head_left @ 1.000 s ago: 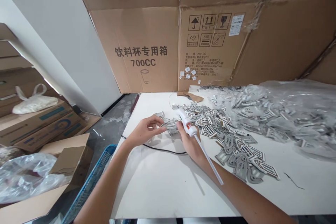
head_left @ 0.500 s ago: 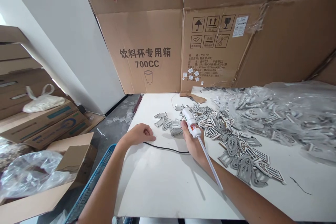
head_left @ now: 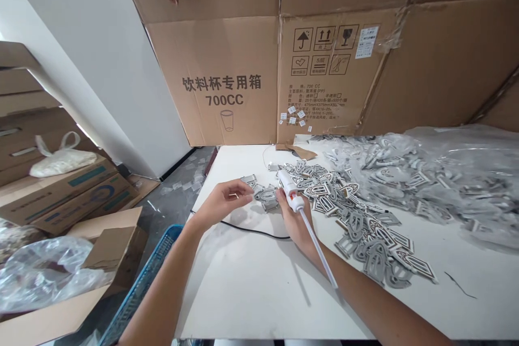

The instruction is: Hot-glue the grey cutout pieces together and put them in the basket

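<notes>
My right hand [head_left: 299, 227] is wrapped round a white hot glue gun [head_left: 288, 189], with a long translucent glue stick [head_left: 318, 248] jutting from its back end towards me. Left of it, my left hand [head_left: 223, 204] hovers over the table with thumb and fingers apart, nothing seen between them. Its fingertips are close to a few flat grey cut-out pieces [head_left: 265, 194]. A black cord [head_left: 255, 231] runs across the white table from beneath my left hand to my right hand. Beyond and to the right lies a heap of grey and black-and-white cut-outs [head_left: 357, 221].
Many more pieces in clear plastic bags [head_left: 405, 173] cover the table's back right. A cardboard wall [head_left: 227, 48] rises behind the table [head_left: 243, 292]. At the left are a blue basket [head_left: 141, 281], an open carton [head_left: 117, 248] and stacked boxes [head_left: 89, 189].
My left hand has moved right and away from me, towards the grey pieces, and its fingers have spread from a curled position. My right hand keeps hold of the glue gun, almost unmoved.
</notes>
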Available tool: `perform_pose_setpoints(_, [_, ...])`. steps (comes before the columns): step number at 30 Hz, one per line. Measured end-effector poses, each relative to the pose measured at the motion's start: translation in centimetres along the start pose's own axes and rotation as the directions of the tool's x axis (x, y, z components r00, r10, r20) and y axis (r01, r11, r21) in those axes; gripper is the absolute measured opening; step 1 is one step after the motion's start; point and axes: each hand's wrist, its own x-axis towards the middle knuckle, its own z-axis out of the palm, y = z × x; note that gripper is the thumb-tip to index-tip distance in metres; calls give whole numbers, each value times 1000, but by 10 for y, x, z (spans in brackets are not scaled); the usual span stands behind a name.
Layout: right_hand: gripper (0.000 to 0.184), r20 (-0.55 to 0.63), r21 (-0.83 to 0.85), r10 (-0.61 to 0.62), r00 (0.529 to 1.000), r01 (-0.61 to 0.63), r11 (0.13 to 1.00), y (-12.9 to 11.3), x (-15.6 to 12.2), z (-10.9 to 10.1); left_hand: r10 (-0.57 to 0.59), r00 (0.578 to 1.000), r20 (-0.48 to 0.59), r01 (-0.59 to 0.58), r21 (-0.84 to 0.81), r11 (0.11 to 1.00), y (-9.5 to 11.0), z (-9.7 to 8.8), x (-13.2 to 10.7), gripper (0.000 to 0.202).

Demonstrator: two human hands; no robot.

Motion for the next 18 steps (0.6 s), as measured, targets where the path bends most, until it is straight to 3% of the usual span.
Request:
perform_pose_setpoints(4, [51, 34, 27, -7, 999, 6, 1000, 1, -1, 1, 5, 999, -46, -12, -142, 990, 6, 32, 4, 31])
perform_pose_setpoints(7, [49, 39, 8, -33, 999, 33, 999, 4, 0, 1, -3, 978, -210, -13, -73, 997, -2, 49, 7, 33])
perform_pose_setpoints(12, [49, 34, -20, 3, 999, -2, 1000, 5, -1, -1, -55, 906, -420, 22, -84, 996, -14, 65, 9, 39])
perform_pose_setpoints(18, [50, 52, 39, 72, 996, -74, 997, -1, -5, 0, -122, 871, -476, 26, -203, 979, -11, 81, 5, 45])
